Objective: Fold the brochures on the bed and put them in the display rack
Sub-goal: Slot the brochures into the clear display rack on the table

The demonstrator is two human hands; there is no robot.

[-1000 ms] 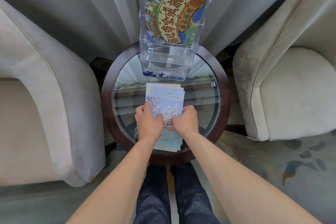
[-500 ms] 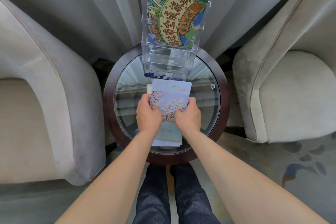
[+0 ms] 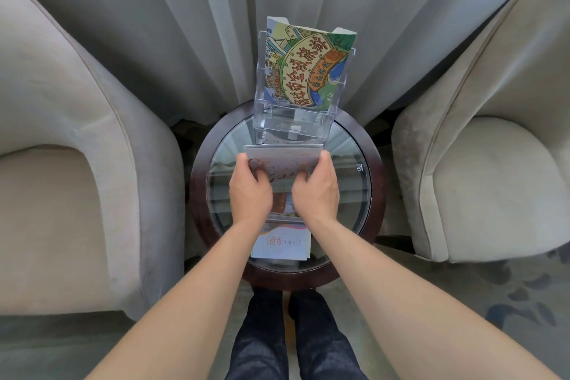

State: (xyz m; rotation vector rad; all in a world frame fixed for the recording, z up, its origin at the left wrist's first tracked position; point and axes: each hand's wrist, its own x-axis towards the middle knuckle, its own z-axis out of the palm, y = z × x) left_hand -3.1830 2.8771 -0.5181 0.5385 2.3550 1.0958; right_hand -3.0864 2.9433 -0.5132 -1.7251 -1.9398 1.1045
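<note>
A folded pale-blue brochure with a blossom picture [image 3: 283, 160] is lifted off the round glass table [image 3: 374, 163] and tilted toward the clear display rack [image 3: 293, 120]. My left hand [image 3: 249, 191] grips its left edge and my right hand [image 3: 316, 191] grips its right edge. The rack stands at the table's far side; its upper pocket holds a colourful illustrated brochure [image 3: 311, 71], its lower pocket looks see-through. More folded brochures [image 3: 282, 245] lie stacked on the glass under my wrists, partly hidden.
Beige armchairs flank the table, one on the left [image 3: 77, 179] and one on the right [image 3: 493, 179]. Grey curtains [image 3: 200, 25] hang behind the rack. My legs in dark trousers [image 3: 293, 333] stand at the table's near edge on a patterned carpet.
Both hands have lifted the top blossom brochure from the stack and carried it forward and up toward the rack. The stack beneath now shows a different cover.
</note>
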